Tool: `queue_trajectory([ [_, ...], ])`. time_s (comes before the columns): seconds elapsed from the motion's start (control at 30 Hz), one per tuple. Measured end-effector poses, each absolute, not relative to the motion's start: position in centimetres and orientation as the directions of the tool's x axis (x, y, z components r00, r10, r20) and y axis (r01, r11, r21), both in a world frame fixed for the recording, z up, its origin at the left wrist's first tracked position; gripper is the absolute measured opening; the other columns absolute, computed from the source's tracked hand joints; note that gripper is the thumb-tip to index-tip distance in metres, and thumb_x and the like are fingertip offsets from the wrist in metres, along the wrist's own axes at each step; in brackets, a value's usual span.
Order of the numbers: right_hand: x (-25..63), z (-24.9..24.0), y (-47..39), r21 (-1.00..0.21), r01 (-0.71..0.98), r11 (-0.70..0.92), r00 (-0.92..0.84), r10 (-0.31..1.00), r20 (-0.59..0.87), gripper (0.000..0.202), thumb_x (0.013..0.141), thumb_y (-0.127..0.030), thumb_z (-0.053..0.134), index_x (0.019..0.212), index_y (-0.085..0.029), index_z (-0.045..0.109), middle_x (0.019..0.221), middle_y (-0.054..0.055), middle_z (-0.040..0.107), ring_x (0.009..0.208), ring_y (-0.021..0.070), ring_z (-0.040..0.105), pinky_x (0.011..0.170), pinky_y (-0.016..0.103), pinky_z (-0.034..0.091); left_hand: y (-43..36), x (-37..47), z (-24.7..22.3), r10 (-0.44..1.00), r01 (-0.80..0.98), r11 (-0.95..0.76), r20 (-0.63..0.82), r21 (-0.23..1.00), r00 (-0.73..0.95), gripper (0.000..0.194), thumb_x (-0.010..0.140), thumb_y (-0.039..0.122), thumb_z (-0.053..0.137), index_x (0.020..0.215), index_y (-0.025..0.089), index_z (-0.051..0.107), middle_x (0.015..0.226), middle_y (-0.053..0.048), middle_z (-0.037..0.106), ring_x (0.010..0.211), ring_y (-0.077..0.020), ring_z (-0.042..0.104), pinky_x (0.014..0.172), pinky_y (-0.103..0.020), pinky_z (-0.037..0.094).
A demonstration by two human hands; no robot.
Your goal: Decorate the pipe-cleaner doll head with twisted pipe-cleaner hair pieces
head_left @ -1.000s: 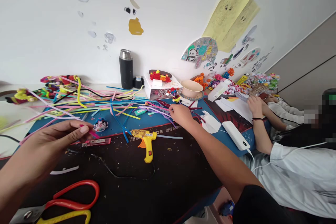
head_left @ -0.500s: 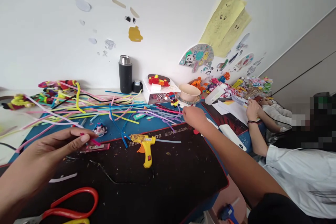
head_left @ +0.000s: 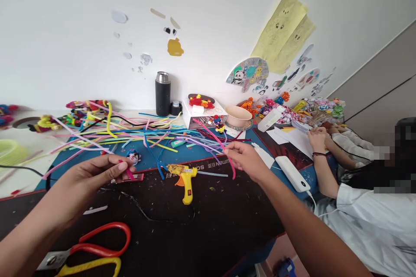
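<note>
My left hand [head_left: 100,177] pinches a short bright-pink piece of pipe cleaner [head_left: 129,174] between thumb and fingertips, over the left part of the black mat. On the right, my right hand [head_left: 243,159] grips a long pink pipe cleaner [head_left: 217,137], whose ends stick out above and below the fingers. A yellow hot glue gun [head_left: 186,184] lies on the mat between my hands. Just behind my left hand sits a small blue-and-white figure [head_left: 134,156]. Red-and-yellow-handled scissors [head_left: 100,249] rest in front of it.
Loose coloured pipe cleaners [head_left: 130,132] spread across the back of the table. Behind them stand a black thermos [head_left: 163,95], a white box [head_left: 208,110] and a beige bowl [head_left: 238,116]. A white power bank [head_left: 292,174] lies at right, near another person's hands [head_left: 318,140].
My right hand has drawn back from the pipe cleaner pile, and a long pink pipe cleaner now shows in it. My left hand still holds its short piece.
</note>
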State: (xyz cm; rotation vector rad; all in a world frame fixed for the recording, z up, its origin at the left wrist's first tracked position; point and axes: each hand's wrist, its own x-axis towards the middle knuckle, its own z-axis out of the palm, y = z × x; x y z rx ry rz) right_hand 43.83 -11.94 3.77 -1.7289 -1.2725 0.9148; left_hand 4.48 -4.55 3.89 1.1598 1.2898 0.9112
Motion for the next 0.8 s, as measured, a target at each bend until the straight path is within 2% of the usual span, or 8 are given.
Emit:
queue_trajectory([
  [0.1, 39.7, 2.9, -11.7, -0.958, 0.174, -0.228, 0.048, 0.974, -0.223, 0.032, 0.086, -0.048, 0.081, 0.095, -0.02, 0.068, 0.054, -0.01, 0.043, 0.047, 0.0091, 0.032, 0.047, 0.024, 0.023, -4.9, 5.0, 4.2, 0.969, 0.01, 0.228, -0.227, 0.974, 0.093, 0.062, 0.02, 0.072, 0.102, 0.055, 0.026, 0.078, 0.075, -0.006, 0.079, 0.08, -0.0251, 0.069, 0.065, -0.028, 0.053],
  [0.23, 34.0, 1.9, -10.9, -0.948, 0.06, -0.313, -0.171, 0.932, -0.318, 0.029, 0.084, -0.043, 0.083, 0.089, -0.019, 0.067, 0.049, -0.012, 0.042, 0.042, 0.007, 0.029, 0.045, 0.023, 0.019, -4.9, 5.0, 3.8, 0.97, -0.108, 0.202, -0.183, 0.974, 0.16, 0.05, 0.034, 0.055, 0.107, 0.058, 0.024, 0.077, 0.076, -0.006, 0.079, 0.068, -0.0204, 0.066, 0.059, -0.028, 0.052],
  [0.33, 30.5, 1.6, -10.2, -0.942, 0.035, -0.334, -0.3, 0.896, -0.328, 0.027, 0.083, -0.041, 0.082, 0.086, -0.02, 0.066, 0.047, -0.012, 0.043, 0.041, 0.0063, 0.029, 0.044, 0.022, 0.022, -4.4, 4.5, 2.9, 0.967, -0.198, 0.196, -0.156, 0.96, 0.201, 0.043, 0.046, 0.048, 0.107, 0.066, 0.022, 0.08, 0.065, -0.004, 0.073, 0.058, -0.0163, 0.061, 0.054, -0.027, 0.05],
  [0.57, 27.0, 2.0, -9.3, -0.918, 0.017, -0.396, -0.346, 0.859, -0.377, 0.029, 0.076, -0.044, 0.082, 0.082, -0.02, 0.066, 0.044, -0.013, 0.04, 0.039, 0.0054, 0.027, 0.043, 0.022, 0.019, -3.3, 3.2, 1.5, 0.973, -0.368, 0.207, -0.152, 0.907, 0.174, 0.04, 0.055, 0.041, 0.107, 0.075, 0.017, 0.083, 0.065, -0.002, 0.07, 0.057, -0.0129, 0.061, 0.053, -0.023, 0.053],
  [0.8, 27.2, 1.1, -9.6, -0.9, 0.036, -0.434, -0.387, 0.824, -0.413, 0.033, 0.078, -0.045, 0.085, 0.082, -0.02, 0.064, 0.045, -0.013, 0.041, 0.04, 0.0053, 0.028, 0.044, 0.022, 0.019, -2.8, 2.4, 1.1, 0.978, -0.466, 0.194, -0.132, 0.863, 0.164, 0.039, 0.059, 0.037, 0.108, 0.078, 0.015, 0.082, 0.069, 0.0, 0.07, 0.056, -0.0086, 0.063, 0.054, -0.017, 0.054],
])
